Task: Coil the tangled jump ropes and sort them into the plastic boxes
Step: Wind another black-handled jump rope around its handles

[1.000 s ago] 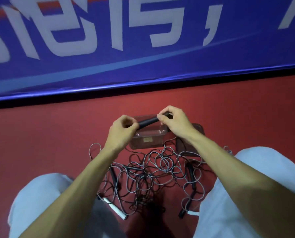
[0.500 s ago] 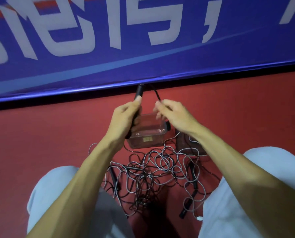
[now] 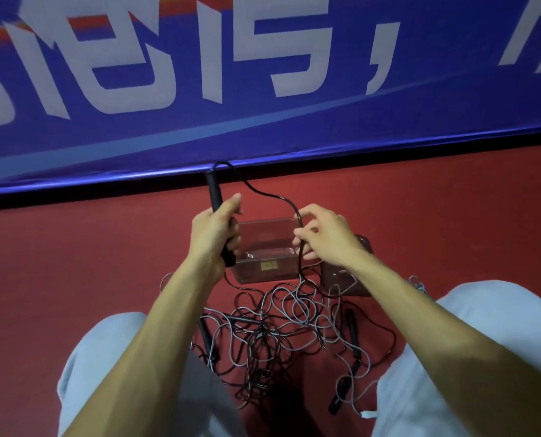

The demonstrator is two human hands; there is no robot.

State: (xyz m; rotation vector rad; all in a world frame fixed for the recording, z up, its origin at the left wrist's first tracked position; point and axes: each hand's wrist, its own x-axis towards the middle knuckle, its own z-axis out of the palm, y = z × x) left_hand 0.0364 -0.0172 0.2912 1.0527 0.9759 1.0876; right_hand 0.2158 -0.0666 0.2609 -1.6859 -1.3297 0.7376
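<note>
Though apart, hands (image 3: 214, 230) (image 3: 329, 239) round handle (image 3: 214, 187), cord (image 3: 263, 193).

Dim, even light, no hard shadows. A glossy streak runs along the bottom edge of the banner (image 3: 326, 134), which the wide lens bows. My forearms (image 3: 155, 342) look soft and stretched. The floor (image 3: 74, 263) darkens between my legs.

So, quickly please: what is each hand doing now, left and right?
Left hand: closed around a black handle.
Right hand: pinching the black cord that comes from that handle.
</note>
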